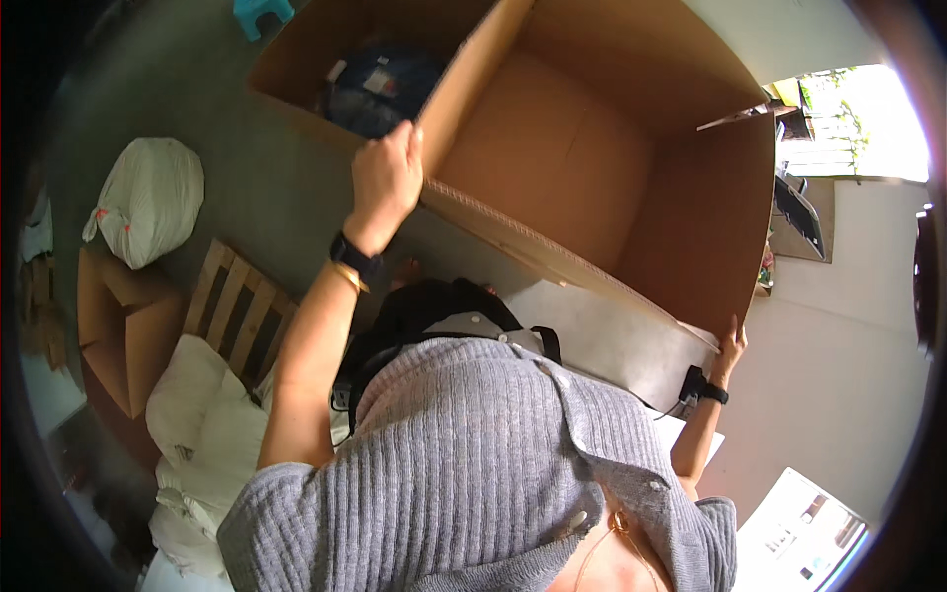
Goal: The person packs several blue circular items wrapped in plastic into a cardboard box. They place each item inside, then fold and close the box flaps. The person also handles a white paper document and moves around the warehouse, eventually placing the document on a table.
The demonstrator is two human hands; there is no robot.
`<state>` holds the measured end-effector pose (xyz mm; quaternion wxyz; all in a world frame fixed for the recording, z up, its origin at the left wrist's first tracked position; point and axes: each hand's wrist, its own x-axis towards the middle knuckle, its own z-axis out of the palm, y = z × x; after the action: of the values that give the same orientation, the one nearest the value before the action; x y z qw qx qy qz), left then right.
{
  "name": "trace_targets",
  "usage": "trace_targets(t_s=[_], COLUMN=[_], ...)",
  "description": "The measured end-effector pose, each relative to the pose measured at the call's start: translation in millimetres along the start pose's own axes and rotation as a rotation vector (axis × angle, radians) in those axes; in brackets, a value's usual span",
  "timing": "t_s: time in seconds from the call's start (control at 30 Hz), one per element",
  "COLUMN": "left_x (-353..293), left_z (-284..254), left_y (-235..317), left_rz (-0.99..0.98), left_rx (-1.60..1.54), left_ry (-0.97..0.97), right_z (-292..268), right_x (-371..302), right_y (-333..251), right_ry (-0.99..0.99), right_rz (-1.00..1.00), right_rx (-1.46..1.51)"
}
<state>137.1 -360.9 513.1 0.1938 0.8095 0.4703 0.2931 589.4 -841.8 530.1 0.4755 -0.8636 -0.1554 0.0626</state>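
Observation:
A large brown cardboard box [562, 148] is tilted in front of me, its open side facing me and its inside bare. My left hand [387, 185] is closed around the edge at its left corner. At the lower right corner, my right hand [728, 353] grips the rim, its fingers partly hidden. Beyond my left hand is another cardboard box or box section [296, 94]; I cannot tell whether it is joined to the first. Inside it lies a dark blue bundle [390, 84] with white labels, blurred.
Left of me are a stuffed white sack [153, 202], a smaller open cardboard box [133, 326], a wooden pallet [237, 306] and more white sacks [202, 434]. A blue stool [261, 14] stands far off. At right are a wall [829, 365] and a lit screen [804, 533].

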Motion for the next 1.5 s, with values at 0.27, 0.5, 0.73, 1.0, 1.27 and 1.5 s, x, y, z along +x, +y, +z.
trace_targets(t_s=[0.27, 0.5, 0.73, 1.0, 1.27, 1.5], left_x=[18.9, 21.1, 25.8, 35.4, 36.1, 38.1], left_z=[9.2, 10.1, 17.5, 27.1, 13.2, 6.6], left_y=[-14.4, 15.8, -28.7, -13.1, -8.6, -7.4], left_rz=[-0.027, 0.066, -0.05, -0.06, -0.128, -0.213], left_rx=[-0.015, 0.009, 0.004, -0.023, -0.305, -0.694], left_ry=[0.06, 0.108, 0.038, 0.049, 0.05, -0.022], right_z=[28.5, 9.5, 21.9, 15.4, 16.2, -5.5], right_x=[-2.3, 14.6, 11.2, 4.0, 12.9, 2.8], right_y=[-8.6, 10.4, 6.5, 13.2, 3.1, 23.9], right_ry=[-0.089, -0.105, -0.103, -0.115, -0.138, -0.105], right_rz=[0.011, 0.014, -0.046, -0.067, 0.0, 0.124], right_rx=[0.111, 0.117, 0.086, 0.017, 0.087, 0.128])
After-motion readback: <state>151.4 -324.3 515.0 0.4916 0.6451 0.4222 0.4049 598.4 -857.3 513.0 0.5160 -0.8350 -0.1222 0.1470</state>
